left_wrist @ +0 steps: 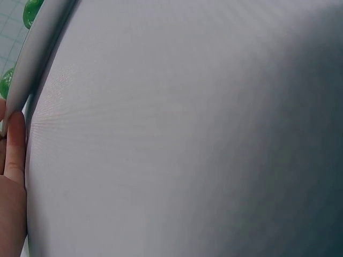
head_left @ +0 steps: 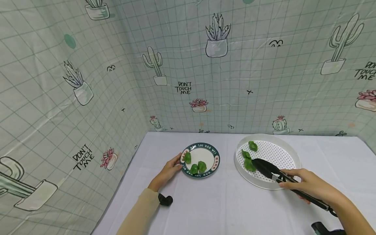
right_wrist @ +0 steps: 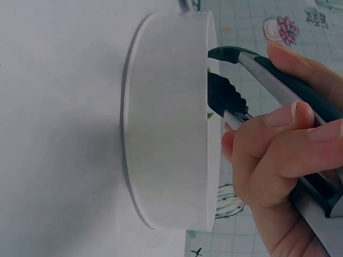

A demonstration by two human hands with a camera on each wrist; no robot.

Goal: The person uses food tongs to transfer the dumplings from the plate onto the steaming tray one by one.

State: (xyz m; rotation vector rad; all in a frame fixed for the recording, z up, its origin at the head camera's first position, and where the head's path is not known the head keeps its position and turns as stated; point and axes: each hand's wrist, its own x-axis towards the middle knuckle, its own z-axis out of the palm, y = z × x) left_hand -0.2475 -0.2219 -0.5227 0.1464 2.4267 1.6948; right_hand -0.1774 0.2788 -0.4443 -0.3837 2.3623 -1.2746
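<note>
My left hand (head_left: 166,173) grips the left rim of a small round plate (head_left: 216,169) with a dark green lettered border. Several glossy green pieces (head_left: 202,166), resembling bell pepper, lie on it. In the left wrist view, a finger (left_wrist: 16,144) presses against the underside of the plate (left_wrist: 37,48). Black-and-steel kitchen tongs (head_left: 305,195) are held in my right hand (head_left: 311,184), their tips parted over a round white basket (head_left: 289,147) with a perforated bottom. More green pieces (head_left: 249,164) sit at its left side, one right by the tong tips. The basket wall (right_wrist: 166,123) mostly hides them in the right wrist view.
A white cloth (head_left: 223,205) covers the table. Behind and to the left hangs a grid-patterned curtain (head_left: 235,75) with cactus drawings. A black device (head_left: 165,199) is by the left wrist, another (head_left: 326,228) by the right.
</note>
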